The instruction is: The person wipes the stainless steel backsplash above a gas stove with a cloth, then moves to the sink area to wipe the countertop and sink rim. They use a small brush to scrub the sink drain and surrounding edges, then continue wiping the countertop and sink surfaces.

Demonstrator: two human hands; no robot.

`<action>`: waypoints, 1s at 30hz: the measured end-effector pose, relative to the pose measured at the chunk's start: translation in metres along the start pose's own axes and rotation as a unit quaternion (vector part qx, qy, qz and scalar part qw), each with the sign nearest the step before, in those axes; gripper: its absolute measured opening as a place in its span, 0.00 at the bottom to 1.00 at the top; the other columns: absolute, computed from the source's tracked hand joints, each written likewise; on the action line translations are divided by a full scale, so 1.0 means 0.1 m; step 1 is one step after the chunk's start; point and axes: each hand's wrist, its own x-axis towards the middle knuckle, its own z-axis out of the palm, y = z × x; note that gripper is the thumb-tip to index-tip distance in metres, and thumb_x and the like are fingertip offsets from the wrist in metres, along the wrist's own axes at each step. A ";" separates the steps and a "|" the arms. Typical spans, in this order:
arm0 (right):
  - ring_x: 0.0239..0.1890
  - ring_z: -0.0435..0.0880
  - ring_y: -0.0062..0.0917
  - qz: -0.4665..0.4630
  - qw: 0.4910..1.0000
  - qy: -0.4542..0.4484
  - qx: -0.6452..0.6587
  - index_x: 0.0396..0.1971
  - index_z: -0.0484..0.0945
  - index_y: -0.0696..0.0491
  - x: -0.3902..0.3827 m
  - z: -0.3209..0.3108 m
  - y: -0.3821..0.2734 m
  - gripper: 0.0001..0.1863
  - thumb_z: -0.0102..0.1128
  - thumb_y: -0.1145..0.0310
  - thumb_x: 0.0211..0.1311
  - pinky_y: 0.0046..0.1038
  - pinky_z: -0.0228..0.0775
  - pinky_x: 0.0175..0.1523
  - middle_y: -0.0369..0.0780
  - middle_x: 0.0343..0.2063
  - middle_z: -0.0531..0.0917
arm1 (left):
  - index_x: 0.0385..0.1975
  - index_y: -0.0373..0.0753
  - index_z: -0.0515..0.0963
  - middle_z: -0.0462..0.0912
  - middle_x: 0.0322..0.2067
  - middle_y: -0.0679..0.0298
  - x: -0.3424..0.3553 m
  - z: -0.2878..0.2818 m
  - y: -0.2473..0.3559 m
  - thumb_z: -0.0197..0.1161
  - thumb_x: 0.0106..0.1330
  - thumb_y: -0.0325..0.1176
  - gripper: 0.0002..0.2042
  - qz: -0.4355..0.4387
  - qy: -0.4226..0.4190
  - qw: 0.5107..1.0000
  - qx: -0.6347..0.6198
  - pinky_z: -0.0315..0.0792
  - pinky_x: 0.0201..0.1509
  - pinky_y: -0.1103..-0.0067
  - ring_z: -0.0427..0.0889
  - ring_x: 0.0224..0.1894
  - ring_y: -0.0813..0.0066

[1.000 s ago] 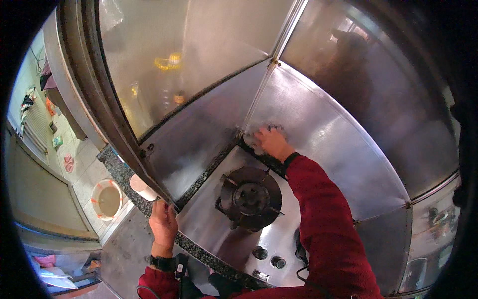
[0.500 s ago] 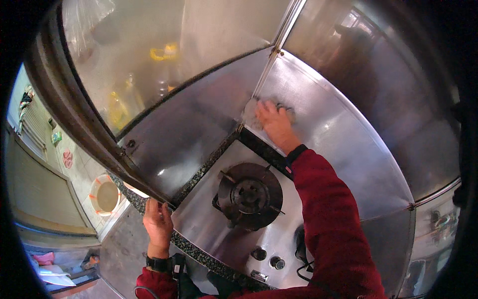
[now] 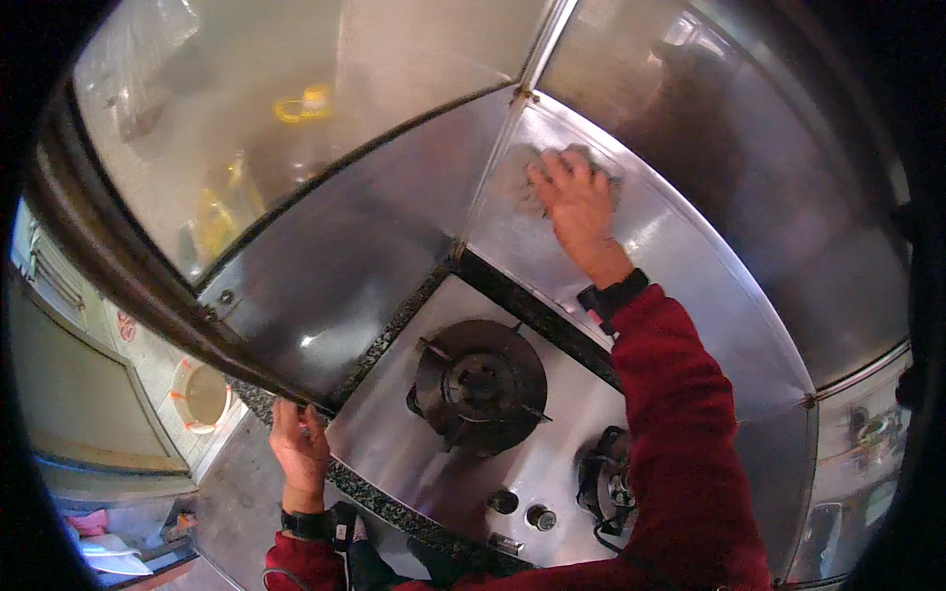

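My right hand is high on the shiny metal panel behind the stove, fingers spread over a crumpled grey cloth. It presses this cloth flat against the panel, close to the corner seam; most of the cloth lies hidden under the hand. At the speckled stone counter edge, my left hand has its fingers bent in near the foot of the dark metal frame. What those fingers hold, if anything, is hidden. Between my arms sits the round black gas burner on a steel stove top.
Two black knobs are on the stove's near side. A second burner is partly behind my right sleeve. Cloudy panes rise above the metal panels. On the floor at left stands a pale bucket.
My right hand and the cloth have moved up and to the right along the panel. The view has shifted slightly, uncovering more of the second burner. My left hand stays at the counter edge.
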 end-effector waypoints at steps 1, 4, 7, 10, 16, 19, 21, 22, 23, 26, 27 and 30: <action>0.56 0.67 0.34 0.010 0.999 0.040 0.005 0.51 0.76 0.45 -0.04 -0.04 0.12 0.21 0.51 0.67 0.55 0.38 0.62 0.49 0.34 0.50 0.74 | 0.40 0.34 0.74 0.75 0.31 0.52 -0.01 0.03 0.00 0.55 0.60 0.18 0.09 -0.006 0.013 0.999 -0.043 0.72 0.29 0.72 0.76 0.28 0.56; 0.58 0.66 0.35 -0.047 0.996 -0.069 -0.022 0.55 0.75 0.45 -0.54 0.07 -0.01 0.23 0.52 0.67 0.56 0.39 0.63 0.51 0.34 0.55 0.72 | 0.39 0.33 0.73 0.74 0.30 0.52 -0.03 0.05 -0.01 0.54 0.61 0.19 0.08 -0.004 0.023 0.999 -0.025 0.70 0.29 0.73 0.75 0.27 0.58; 0.59 0.65 0.35 -0.122 0.972 -0.200 0.002 0.55 0.74 0.47 -1.35 0.17 -0.26 0.23 0.53 0.65 0.56 0.41 0.62 0.53 0.36 0.55 0.71 | 0.39 0.33 0.73 0.73 0.30 0.53 -0.02 0.06 0.00 0.54 0.62 0.19 0.07 0.004 0.030 0.999 -0.024 0.70 0.29 0.73 0.75 0.26 0.59; 0.59 0.65 0.36 -0.137 0.967 -0.211 0.046 0.54 0.75 0.49 -1.73 0.22 -0.33 0.23 0.55 0.64 0.56 0.42 0.62 0.54 0.38 0.54 0.72 | 0.38 0.33 0.73 0.73 0.29 0.53 -0.01 0.05 0.02 0.53 0.62 0.20 0.07 0.014 0.036 0.999 -0.031 0.70 0.29 0.73 0.75 0.25 0.59; 0.57 0.66 0.34 -0.021 0.997 -0.078 0.008 0.54 0.76 0.44 -0.81 -0.08 0.04 0.25 0.55 0.67 0.52 0.40 0.61 0.52 0.35 0.54 0.73 | 0.38 0.33 0.73 0.73 0.29 0.53 -0.02 0.04 0.02 0.53 0.63 0.20 0.06 0.025 0.026 0.999 0.007 0.70 0.30 0.73 0.74 0.26 0.59; 0.59 0.67 0.35 0.035 0.997 0.057 0.030 0.54 0.73 0.47 -0.12 -0.15 0.17 0.22 0.51 0.69 0.57 0.43 0.61 0.53 0.36 0.58 0.71 | 0.40 0.32 0.73 0.74 0.30 0.52 -0.03 0.09 -0.03 0.52 0.63 0.21 0.07 0.009 0.029 0.999 -0.009 0.70 0.31 0.73 0.75 0.27 0.59; 0.61 0.64 0.34 0.009 0.997 0.076 0.008 0.54 0.74 0.49 0.14 -0.05 0.03 0.22 0.51 0.68 0.57 0.43 0.61 0.53 0.37 0.60 0.70 | 0.41 0.32 0.74 0.74 0.31 0.52 -0.04 0.10 -0.07 0.52 0.63 0.21 0.08 0.007 0.036 0.999 -0.032 0.71 0.32 0.74 0.75 0.27 0.59; 0.62 0.64 0.34 -0.006 0.999 0.048 -0.007 0.54 0.74 0.50 0.19 0.04 -0.09 0.22 0.51 0.68 0.57 0.44 0.60 0.54 0.38 0.60 0.69 | 0.44 0.32 0.73 0.75 0.32 0.52 -0.04 0.11 -0.08 0.52 0.64 0.21 0.10 0.007 0.037 0.999 -0.025 0.71 0.34 0.74 0.75 0.29 0.58; 0.62 0.63 0.33 -0.023 0.999 0.024 -0.024 0.55 0.74 0.51 0.18 0.13 -0.18 0.22 0.52 0.68 0.57 0.44 0.60 0.54 0.38 0.61 0.69 | 0.44 0.32 0.73 0.75 0.32 0.52 -0.06 0.11 -0.10 0.51 0.64 0.21 0.10 0.007 0.030 0.999 -0.021 0.71 0.34 0.74 0.75 0.29 0.58; 0.64 0.61 0.34 -0.109 0.993 -0.042 0.012 0.55 0.74 0.53 -0.26 0.37 -0.30 0.23 0.52 0.68 0.58 0.46 0.60 0.57 0.40 0.59 0.69 | 0.45 0.32 0.73 0.75 0.33 0.53 -0.08 0.11 -0.15 0.51 0.65 0.22 0.10 -0.027 0.007 0.999 -0.021 0.71 0.35 0.75 0.74 0.30 0.59; 0.64 0.61 0.34 -0.138 0.988 -0.066 0.030 0.55 0.74 0.53 -0.50 0.42 -0.31 0.23 0.52 0.68 0.58 0.46 0.60 0.58 0.40 0.59 0.69 | 0.45 0.32 0.73 0.75 0.33 0.53 -0.09 0.11 -0.15 0.51 0.65 0.22 0.10 -0.018 0.006 1.000 -0.010 0.71 0.35 0.74 0.75 0.30 0.59; 0.64 0.61 0.35 -0.163 0.972 -0.166 0.039 0.55 0.75 0.49 -1.29 0.42 -0.31 0.23 0.53 0.67 0.57 0.46 0.59 0.59 0.38 0.61 0.68 | 0.46 0.32 0.73 0.75 0.34 0.52 -0.08 0.11 -0.18 0.52 0.66 0.22 0.10 0.001 0.015 1.000 0.012 0.72 0.36 0.74 0.75 0.30 0.59</action>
